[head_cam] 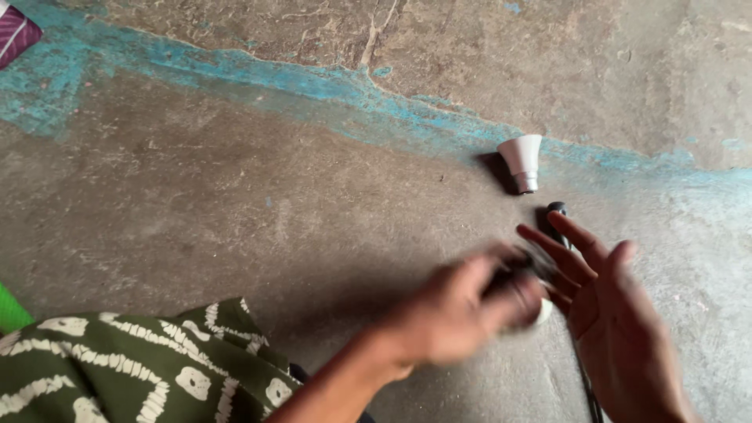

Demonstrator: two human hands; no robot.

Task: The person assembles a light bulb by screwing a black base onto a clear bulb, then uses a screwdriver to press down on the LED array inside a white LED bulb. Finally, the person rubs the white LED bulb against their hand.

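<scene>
Low in the right half of the frame, two bare hands meet above a rough concrete floor (235,204). Blurred by motion, the left hand (462,309) has its fingers curled round a small dark object (513,274), which is too smeared to identify; a bit of white (544,311) shows just beyond its knuckles, and what it belongs to cannot be told. Spread open beside it, the right hand (607,301) has its palm turned toward the left hand and its fingers stretched toward the upper left, with nothing in its grip. Its fingertips lie close to the dark object, though whether they touch it is unclear.

Just above the right hand's fingers, a dark rod-like tool (558,215) rests on the floor, its rounded end pointing up the frame; a thin dark line (586,376) runs down the floor under the right hand toward the lower edge. Further up, near a streak of peeling blue paint (313,86), a white bulb housing with a metal screw base (523,160) lies apart from both hands.

Green cloth with a white pattern (133,368) fills the lower left corner. A scrap of purple striped fabric (16,35) shows at the upper left.
</scene>
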